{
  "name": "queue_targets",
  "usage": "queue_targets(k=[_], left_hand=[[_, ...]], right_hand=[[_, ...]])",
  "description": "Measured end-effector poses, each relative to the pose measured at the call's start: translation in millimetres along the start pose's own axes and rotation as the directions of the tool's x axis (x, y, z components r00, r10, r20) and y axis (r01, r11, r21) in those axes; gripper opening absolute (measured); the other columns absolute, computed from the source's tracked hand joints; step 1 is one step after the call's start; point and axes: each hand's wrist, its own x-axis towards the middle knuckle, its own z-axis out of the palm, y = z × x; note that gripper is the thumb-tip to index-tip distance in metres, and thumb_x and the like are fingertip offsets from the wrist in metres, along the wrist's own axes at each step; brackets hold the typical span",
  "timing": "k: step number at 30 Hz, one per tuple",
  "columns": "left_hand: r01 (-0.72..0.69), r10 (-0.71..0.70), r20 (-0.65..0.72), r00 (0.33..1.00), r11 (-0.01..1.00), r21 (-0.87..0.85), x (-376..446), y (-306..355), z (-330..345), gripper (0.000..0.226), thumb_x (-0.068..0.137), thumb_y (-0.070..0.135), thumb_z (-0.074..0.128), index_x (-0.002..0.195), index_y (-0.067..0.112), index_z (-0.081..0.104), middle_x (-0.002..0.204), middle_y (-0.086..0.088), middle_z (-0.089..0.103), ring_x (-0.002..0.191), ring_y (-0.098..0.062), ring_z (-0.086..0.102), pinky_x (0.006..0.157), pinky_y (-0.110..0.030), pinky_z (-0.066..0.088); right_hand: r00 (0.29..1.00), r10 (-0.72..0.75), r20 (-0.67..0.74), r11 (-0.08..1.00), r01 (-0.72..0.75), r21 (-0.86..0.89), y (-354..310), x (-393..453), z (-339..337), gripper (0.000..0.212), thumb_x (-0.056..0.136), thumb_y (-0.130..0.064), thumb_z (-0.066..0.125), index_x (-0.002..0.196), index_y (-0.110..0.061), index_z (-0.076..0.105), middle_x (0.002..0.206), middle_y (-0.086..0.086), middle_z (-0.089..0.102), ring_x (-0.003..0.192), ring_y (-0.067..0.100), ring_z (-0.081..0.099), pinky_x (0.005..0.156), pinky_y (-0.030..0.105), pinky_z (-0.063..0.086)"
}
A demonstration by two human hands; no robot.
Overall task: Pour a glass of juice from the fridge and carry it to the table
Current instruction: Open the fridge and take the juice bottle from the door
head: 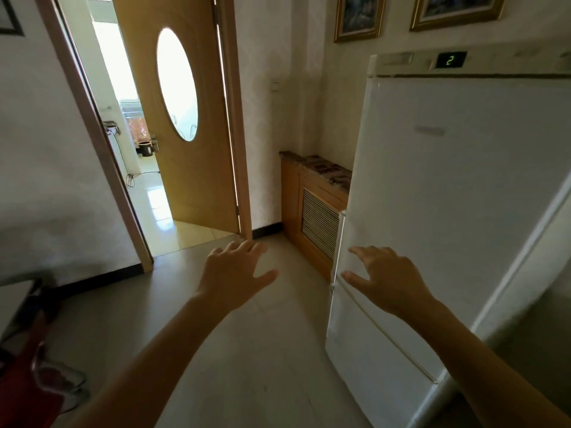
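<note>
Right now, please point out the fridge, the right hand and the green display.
fridge (457,186), head view, on the upper door front.
right hand (392,281), head view, on its back.
green display (450,60), head view, on the digit.

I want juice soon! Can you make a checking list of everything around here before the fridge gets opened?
Surface: pale tiled floor, bare in the middle.
Job's things: tall white fridge, both doors shut, green display reads 2; no juice or glass seen.
Clutter: red item at lower left, blurred.
Hands: left hand open, empty; right hand open, in front of the fridge door edge.
Cables: cord beyond the doorway.
Surroundings: open wooden door with oval window, wooden radiator cover, two gold-framed pictures.
</note>
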Motion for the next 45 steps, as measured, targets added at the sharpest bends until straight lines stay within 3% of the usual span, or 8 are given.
queue_targets(k=[9, 16, 23, 28, 33, 38, 41, 45], left_hand=[[-0.122, 0.127, 0.046, 0.991, 0.986, -0.112, 132, -96, 72, 0.050, 0.087, 0.062, 0.045, 0.121, 0.027, 0.057, 0.124, 0.008, 0.062, 0.109, -0.012, 0.061, 0.090, -0.033, 0.050], [-0.331, 0.352, 0.091, 0.931, 0.924, -0.190, 249, -153, 121, 0.052, 0.087, 0.062, 0.043, 0.125, 0.029, 0.055, 0.123, 0.009, 0.061, 0.111, -0.012, 0.058, 0.081, -0.028, 0.042], [-0.506, 0.556, 0.106, 0.825, 0.809, -0.300, 356, -133, 180, 0.053, 0.087, 0.063, 0.041, 0.126, 0.029, 0.052, 0.127, 0.010, 0.059, 0.114, -0.012, 0.056, 0.086, -0.033, 0.048], [-0.606, 0.656, 0.044, 0.754, 0.720, -0.339, 423, -99, 217, 0.053, 0.087, 0.066, 0.039, 0.125, 0.030, 0.051, 0.123, 0.011, 0.060, 0.107, -0.011, 0.058, 0.083, -0.034, 0.048], [-0.668, 0.728, 0.033, 0.685, 0.645, -0.372, 476, -87, 243, 0.053, 0.088, 0.065, 0.039, 0.126, 0.030, 0.051, 0.125, 0.012, 0.059, 0.108, -0.012, 0.058, 0.080, -0.033, 0.045], [-0.743, 0.796, -0.066, 0.602, 0.528, -0.413, 533, -63, 262, 0.051, 0.088, 0.065, 0.038, 0.124, 0.031, 0.051, 0.124, 0.013, 0.059, 0.109, -0.010, 0.057, 0.079, -0.028, 0.046], [-0.807, 0.850, -0.167, 0.500, 0.387, -0.445, 559, -33, 270, 0.052, 0.088, 0.065, 0.037, 0.125, 0.030, 0.050, 0.125, 0.011, 0.060, 0.108, -0.010, 0.059, 0.082, -0.031, 0.051], [-0.853, 0.857, -0.342, 0.385, 0.189, -0.486, 591, 14, 270, 0.056, 0.088, 0.064, 0.039, 0.130, 0.028, 0.046, 0.120, 0.007, 0.064, 0.102, -0.011, 0.064, 0.073, -0.028, 0.054]], right_hand=[[0.986, 0.165, 0.017, 0.986, -0.166, 0.030, -10, 140, 45, 0.062, 0.089, -0.060, 0.037, 0.138, -0.022, 0.038, 0.140, -0.001, 0.048, 0.126, 0.017, 0.045, 0.100, 0.039, 0.041], [0.907, 0.413, 0.081, 0.906, -0.418, 0.062, -30, 216, 80, 0.062, 0.089, -0.063, 0.035, 0.137, -0.024, 0.039, 0.139, -0.003, 0.049, 0.125, 0.018, 0.045, 0.102, 0.041, 0.040], [0.795, 0.598, 0.099, 0.794, -0.605, 0.066, -9, 272, 100, 0.057, 0.089, -0.062, 0.037, 0.133, -0.027, 0.044, 0.134, -0.006, 0.053, 0.120, 0.015, 0.049, 0.100, 0.038, 0.041], [0.752, 0.654, 0.079, 0.752, -0.658, 0.045, 20, 329, 128, 0.055, 0.090, -0.060, 0.037, 0.131, -0.025, 0.045, 0.131, -0.005, 0.055, 0.117, 0.015, 0.051, 0.097, 0.037, 0.043], [0.707, 0.692, 0.146, 0.706, -0.705, 0.066, 36, 377, 146, 0.048, 0.091, -0.057, 0.040, 0.127, -0.026, 0.047, 0.127, -0.004, 0.056, 0.114, 0.017, 0.051, 0.095, 0.039, 0.042], [0.609, 0.776, 0.162, 0.615, -0.788, 0.017, 52, 402, 149, 0.051, 0.090, -0.057, 0.042, 0.133, -0.029, 0.042, 0.132, -0.006, 0.052, 0.120, 0.017, 0.047, 0.100, 0.040, 0.037], [0.511, 0.845, 0.156, 0.516, -0.856, 0.009, 61, 410, 153, 0.053, 0.089, -0.058, 0.041, 0.133, -0.029, 0.041, 0.132, -0.006, 0.053, 0.119, 0.017, 0.048, 0.098, 0.038, 0.037], [0.353, 0.924, 0.148, 0.357, -0.934, 0.003, 68, 420, 163, 0.054, 0.087, -0.057, 0.045, 0.131, -0.027, 0.045, 0.128, -0.004, 0.057, 0.115, 0.017, 0.052, 0.095, 0.034, 0.040]])
